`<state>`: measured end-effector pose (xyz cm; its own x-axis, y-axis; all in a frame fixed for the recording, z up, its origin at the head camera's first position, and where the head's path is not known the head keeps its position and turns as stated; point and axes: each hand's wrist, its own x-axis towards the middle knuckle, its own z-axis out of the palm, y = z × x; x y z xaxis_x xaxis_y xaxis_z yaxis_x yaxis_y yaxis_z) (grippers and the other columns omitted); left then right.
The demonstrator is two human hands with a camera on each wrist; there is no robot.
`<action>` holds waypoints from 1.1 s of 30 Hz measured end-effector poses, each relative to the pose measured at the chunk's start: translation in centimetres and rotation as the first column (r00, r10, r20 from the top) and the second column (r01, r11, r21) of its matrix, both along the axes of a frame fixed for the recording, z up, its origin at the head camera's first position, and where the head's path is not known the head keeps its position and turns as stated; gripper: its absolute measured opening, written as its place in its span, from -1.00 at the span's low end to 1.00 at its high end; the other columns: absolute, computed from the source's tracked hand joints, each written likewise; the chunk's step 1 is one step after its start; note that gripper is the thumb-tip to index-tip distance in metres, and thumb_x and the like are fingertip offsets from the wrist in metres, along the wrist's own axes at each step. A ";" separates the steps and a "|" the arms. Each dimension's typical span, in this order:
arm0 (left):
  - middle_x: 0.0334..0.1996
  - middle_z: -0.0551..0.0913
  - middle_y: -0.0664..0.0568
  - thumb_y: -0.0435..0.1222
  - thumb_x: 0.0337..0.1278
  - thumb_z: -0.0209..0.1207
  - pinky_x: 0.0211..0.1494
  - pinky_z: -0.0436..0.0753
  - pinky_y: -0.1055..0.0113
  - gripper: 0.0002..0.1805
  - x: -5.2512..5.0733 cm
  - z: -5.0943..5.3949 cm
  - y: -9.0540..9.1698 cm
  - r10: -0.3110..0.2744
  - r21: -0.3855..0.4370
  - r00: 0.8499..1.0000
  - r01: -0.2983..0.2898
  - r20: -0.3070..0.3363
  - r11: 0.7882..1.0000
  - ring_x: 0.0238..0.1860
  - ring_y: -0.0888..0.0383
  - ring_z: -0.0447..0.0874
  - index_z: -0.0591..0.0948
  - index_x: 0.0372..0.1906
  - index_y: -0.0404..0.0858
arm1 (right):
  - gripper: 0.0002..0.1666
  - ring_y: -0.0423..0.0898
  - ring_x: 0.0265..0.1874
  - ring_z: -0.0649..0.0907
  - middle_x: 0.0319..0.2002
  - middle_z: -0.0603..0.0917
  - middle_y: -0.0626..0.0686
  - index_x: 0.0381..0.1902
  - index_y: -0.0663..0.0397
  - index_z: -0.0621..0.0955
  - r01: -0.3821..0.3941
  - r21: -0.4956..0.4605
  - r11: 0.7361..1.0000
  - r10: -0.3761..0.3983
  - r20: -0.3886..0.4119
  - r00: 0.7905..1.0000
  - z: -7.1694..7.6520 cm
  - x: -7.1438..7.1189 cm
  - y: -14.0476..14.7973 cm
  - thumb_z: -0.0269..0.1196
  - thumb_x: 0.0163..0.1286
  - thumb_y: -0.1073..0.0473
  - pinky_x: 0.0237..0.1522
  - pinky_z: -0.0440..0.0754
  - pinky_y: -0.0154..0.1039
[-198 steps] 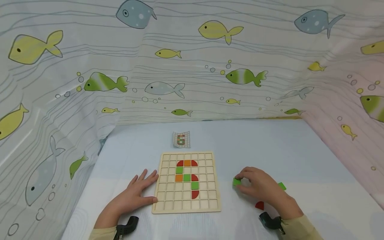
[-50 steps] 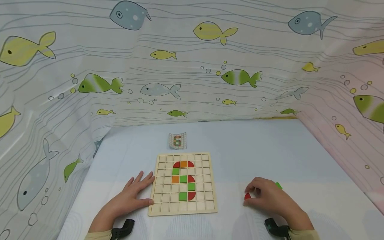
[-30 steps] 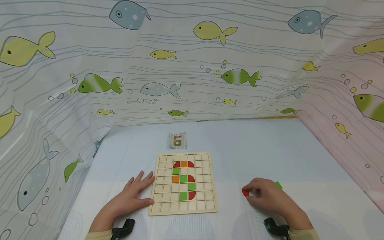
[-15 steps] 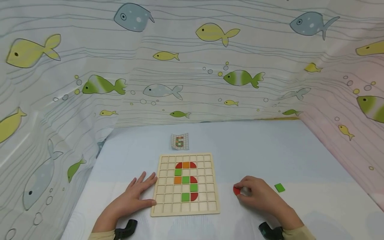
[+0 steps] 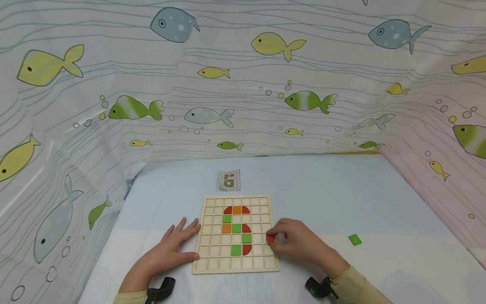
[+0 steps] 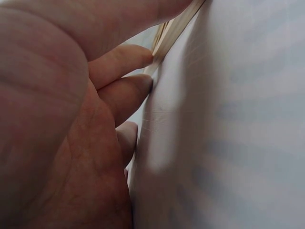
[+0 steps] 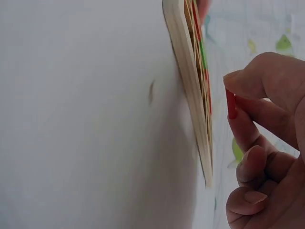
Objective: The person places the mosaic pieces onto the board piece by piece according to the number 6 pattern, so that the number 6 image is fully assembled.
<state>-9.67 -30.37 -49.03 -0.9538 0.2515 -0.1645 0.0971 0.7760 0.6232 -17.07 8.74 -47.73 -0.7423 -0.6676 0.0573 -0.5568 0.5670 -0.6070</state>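
A wooden grid board [image 5: 262,264] lies on the table with red, orange and green tiles set in its squares. My left hand [image 5: 171,245] rests beside it, fingers spread, thumb and fingertips touching its left edge; the left wrist view shows the fingers [image 6: 126,93] against that edge. Between thumb and fingers my right hand [image 5: 300,240] pinches a red rounded tile [image 5: 270,239] over the board's right edge. In the right wrist view the red tile [image 7: 230,104] is seen edge-on, held apart from the board [image 7: 190,81].
One green square tile [image 5: 355,240] lies on the table to the right of the right hand. Behind the board is a small paper card [image 5: 229,180] printed with a coloured grid pattern. A fish-print curtain [image 5: 243,84] stands around the table's back and sides.
A green tile has joined the board's lower row. My right hand took up the red tile from the table and carried it left to the board. The left hand stays at the edge.
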 end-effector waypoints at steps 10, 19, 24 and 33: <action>0.52 0.15 0.06 0.20 -0.03 0.36 0.50 -0.31 -0.15 0.00 0.0 -0.2 0.0 0.004 -0.001 1.000 -0.004 0.003 1.000 0.56 -0.14 -0.27 0.32 0.49 -0.15 | -0.73 -0.26 -0.28 0.59 -0.26 0.65 -0.25 -0.12 -0.06 0.79 -0.113 -0.014 0.994 0.112 -0.044 0.993 0.9 -0.1 -5.3 0.38 0.18 0.18 -0.26 0.57 -0.42; 0.52 0.15 0.06 0.18 -0.04 0.37 0.50 -0.32 -0.16 -0.01 0.1 0.0 0.1 0.007 0.003 1.000 -0.007 -0.006 1.000 0.55 -0.14 -0.26 0.33 0.49 -0.15 | -0.80 -0.33 -0.28 0.58 -0.30 0.65 -0.31 -0.15 -0.13 0.79 -0.218 0.046 0.975 0.222 -0.112 0.968 1.0 0.6 -9.0 0.37 0.26 0.14 -0.21 0.53 -0.51; 0.52 0.15 0.04 0.15 -0.03 0.38 0.49 -0.31 -0.16 -0.02 0.1 0.1 0.0 -0.003 0.010 1.000 0.003 -0.015 1.000 0.55 -0.15 -0.26 0.33 0.48 -0.17 | -0.83 -0.36 -0.28 0.57 -0.30 0.65 -0.33 -0.16 -0.13 0.80 -0.248 0.040 0.968 0.251 -0.113 0.961 1.0 1.1 -10.4 0.37 0.29 0.12 -0.20 0.52 -0.51; 0.52 0.14 0.04 0.17 0.00 0.36 0.49 -0.31 -0.18 -0.02 0.1 0.0 -0.1 -0.018 0.023 1.000 0.019 -0.016 1.000 0.55 -0.16 -0.26 0.31 0.49 -0.16 | -0.74 -0.41 -0.20 0.55 -0.23 0.65 -0.31 -0.07 -0.09 0.78 -0.248 0.072 0.966 0.251 -0.031 0.968 0.9 1.7 -11.5 0.37 0.26 0.15 -0.07 0.54 -0.46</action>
